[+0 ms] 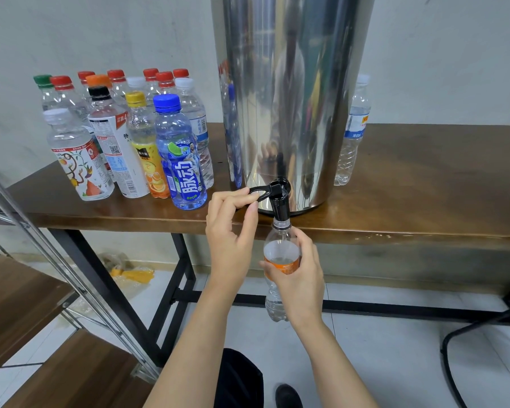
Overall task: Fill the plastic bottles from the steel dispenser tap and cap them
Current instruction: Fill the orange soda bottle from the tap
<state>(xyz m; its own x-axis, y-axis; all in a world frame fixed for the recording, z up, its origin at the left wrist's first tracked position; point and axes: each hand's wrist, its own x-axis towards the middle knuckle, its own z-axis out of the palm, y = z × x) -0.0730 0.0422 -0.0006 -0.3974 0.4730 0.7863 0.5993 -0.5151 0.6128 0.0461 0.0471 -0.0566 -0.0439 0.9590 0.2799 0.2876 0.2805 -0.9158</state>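
Our left fingers (230, 198) pinched the black looped tap lever (258, 190) of the tall steel dispenser (292, 98); our right fingers (270, 265) curled round the clear orange-labelled plastic bottle (278, 242), its mouth just above them under the black spout (280, 206). We judged it thin, squashy, heavier once filled: best gripped mid-body.

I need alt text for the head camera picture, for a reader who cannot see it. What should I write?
A person's left hand pinches the black tap lever of a steel dispenser while the right hand holds an uncapped bottle with its mouth under the spout. Capped bottles stand on the wooden table to the left.
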